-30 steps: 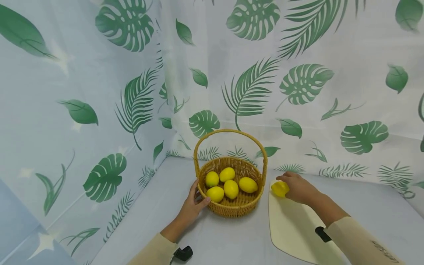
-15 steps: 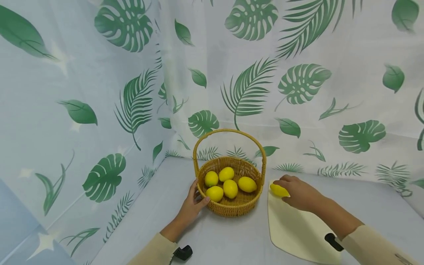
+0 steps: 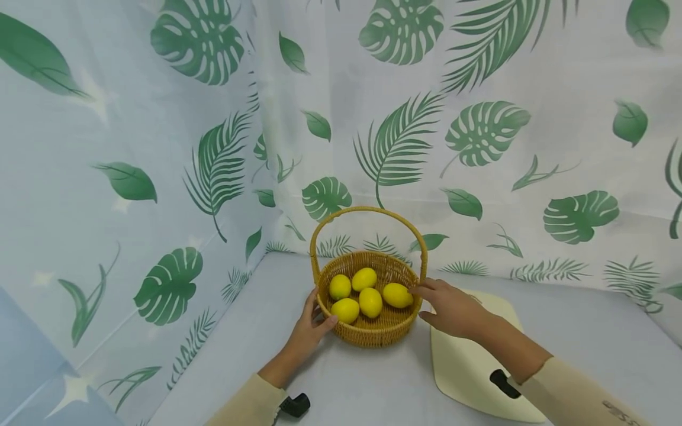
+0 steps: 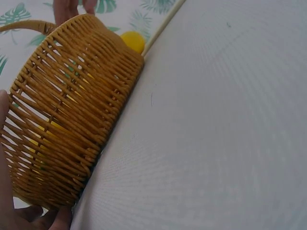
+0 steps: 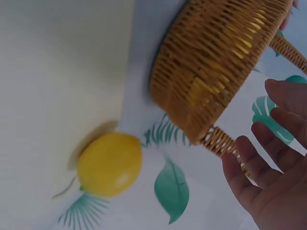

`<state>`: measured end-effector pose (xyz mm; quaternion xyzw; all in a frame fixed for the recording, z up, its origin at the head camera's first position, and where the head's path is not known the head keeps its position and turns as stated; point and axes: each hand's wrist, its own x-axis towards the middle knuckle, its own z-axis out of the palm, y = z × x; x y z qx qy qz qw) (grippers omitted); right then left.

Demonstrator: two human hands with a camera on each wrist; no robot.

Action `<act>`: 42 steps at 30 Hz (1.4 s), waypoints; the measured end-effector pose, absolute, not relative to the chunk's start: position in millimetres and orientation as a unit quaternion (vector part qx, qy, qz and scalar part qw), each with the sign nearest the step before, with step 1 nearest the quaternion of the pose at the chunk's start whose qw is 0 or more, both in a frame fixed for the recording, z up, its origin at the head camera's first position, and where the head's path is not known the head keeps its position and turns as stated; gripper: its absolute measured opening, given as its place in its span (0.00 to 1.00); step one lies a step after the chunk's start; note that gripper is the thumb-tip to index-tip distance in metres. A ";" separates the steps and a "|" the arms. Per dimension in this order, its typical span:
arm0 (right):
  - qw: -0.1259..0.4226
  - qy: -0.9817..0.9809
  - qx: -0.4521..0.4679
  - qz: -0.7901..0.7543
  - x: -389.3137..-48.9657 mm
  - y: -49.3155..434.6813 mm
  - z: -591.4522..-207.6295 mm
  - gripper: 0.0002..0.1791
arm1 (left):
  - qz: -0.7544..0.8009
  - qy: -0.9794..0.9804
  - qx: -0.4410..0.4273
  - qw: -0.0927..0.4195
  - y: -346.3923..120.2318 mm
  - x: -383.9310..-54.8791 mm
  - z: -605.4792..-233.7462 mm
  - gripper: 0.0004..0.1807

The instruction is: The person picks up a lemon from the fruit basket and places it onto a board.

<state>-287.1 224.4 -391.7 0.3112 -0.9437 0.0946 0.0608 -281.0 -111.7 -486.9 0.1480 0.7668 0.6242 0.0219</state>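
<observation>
A round wicker basket (image 3: 375, 338) with a tall arched handle (image 3: 367, 209) stands upright, holding several yellow lemons (image 3: 370, 303). My left hand (image 3: 311, 325) grips its left side, thumb over the rim and fingers around the outside wall. At the opposite side, my right hand (image 3: 455, 307) reaches to the rim by the handle's foot; its fingers are loosely bent and hold nothing in the right wrist view. Whether they touch the basket is unclear. One more lemon (image 5: 110, 164) lies on the cream board, hidden behind my right hand in the head view.
The cream board (image 3: 469, 367) lies flat on the white-covered table (image 3: 367, 384), right of the basket. Leaf-print curtains (image 3: 495, 236) hang close behind the basket and along the left side.
My right hand has let go of the lemon on the board and moved left to the basket's right rim. The left hand and basket have stayed put.
</observation>
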 end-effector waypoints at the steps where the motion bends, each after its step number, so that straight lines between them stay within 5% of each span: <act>1: 0.062 -0.943 0.311 0.099 -287.7 220.6 -392.0 0.26 | 0.623 0.768 0.147 0.021 -111.5 -281.0 -486.8 0.48; 26: -0.005 -0.950 0.263 0.171 -328.2 172.5 -416.6 0.27 | 0.612 0.779 0.136 -0.010 -108.6 -297.0 -514.9 0.46; 42: -0.009 -0.978 0.193 0.076 -351.9 149.4 -433.9 0.30 | 0.609 0.779 0.148 -0.018 -109.4 -298.4 -518.5 0.46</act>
